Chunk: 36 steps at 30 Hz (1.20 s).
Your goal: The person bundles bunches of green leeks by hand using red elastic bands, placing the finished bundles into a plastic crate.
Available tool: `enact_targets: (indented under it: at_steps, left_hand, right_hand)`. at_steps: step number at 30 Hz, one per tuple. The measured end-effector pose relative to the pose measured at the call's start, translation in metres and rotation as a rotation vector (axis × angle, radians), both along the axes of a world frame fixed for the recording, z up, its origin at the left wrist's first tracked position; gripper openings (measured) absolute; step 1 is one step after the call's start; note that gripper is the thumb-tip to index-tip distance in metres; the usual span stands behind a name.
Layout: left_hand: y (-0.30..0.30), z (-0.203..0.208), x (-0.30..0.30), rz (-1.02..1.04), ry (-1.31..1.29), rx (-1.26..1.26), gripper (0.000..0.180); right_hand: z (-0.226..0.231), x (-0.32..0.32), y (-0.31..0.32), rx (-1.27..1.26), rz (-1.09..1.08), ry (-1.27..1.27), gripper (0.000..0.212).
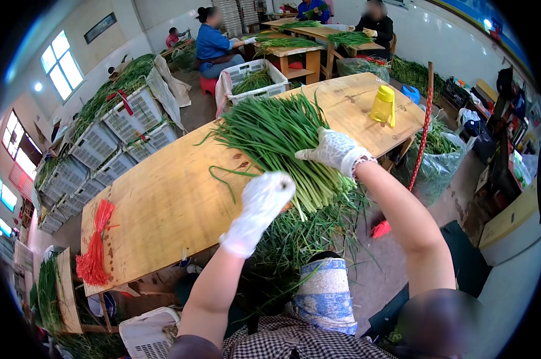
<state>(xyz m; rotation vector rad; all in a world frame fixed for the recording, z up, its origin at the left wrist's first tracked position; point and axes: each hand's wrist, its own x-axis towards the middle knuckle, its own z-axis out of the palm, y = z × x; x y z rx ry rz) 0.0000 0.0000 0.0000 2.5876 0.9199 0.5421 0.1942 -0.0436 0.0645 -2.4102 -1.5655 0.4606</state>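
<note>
A large heap of long green garlic chives (276, 128) lies across the wooden table (163, 209), pale stem ends toward me at the near edge. My right hand (333, 149), in a white patterned glove, rests on the stems at the heap's right side, thumb stretched out and fingers lying over them. Just left of the stem ends, my left hand (263, 197), in a white glove, is raised with its fingers curled in. It is slightly blurred, and whatever it may hold is hidden. A few loose leaves (231, 175) lie beside the heap.
Red ties (96, 245) lie at the table's left end, a yellow bottle (383, 105) at its far right. Loose greens (312, 230) pile below the near edge. A red-wrapped pole (425, 131) stands right. Stacked crates (133, 113) are left; people work at far tables.
</note>
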Motion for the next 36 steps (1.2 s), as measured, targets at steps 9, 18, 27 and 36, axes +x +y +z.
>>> enact_targets:
  at_steps: [9,18,27,36]
  left_hand:
    - [-0.087,-0.03,-0.146,-0.7,0.167,-0.783,0.014]
    - [-0.035,-0.021,-0.061,0.174,-0.318,-0.582,0.031]
    - [-0.046,-0.034,-0.083,-0.1,-0.236,-0.368,0.033]
    - [-0.048,-0.055,-0.11,0.248,-0.286,-0.222,0.024]
  right_hand:
    - [-0.001,0.064,-0.022,0.206,0.09,0.257,0.068]
    - [-0.028,0.004,-0.049,0.144,0.139,-0.11,0.067]
    - [-0.048,0.122,-0.027,0.312,-0.054,-0.003,0.042]
    - [-0.133,0.18,0.073,0.375,-0.052,-0.296,0.031]
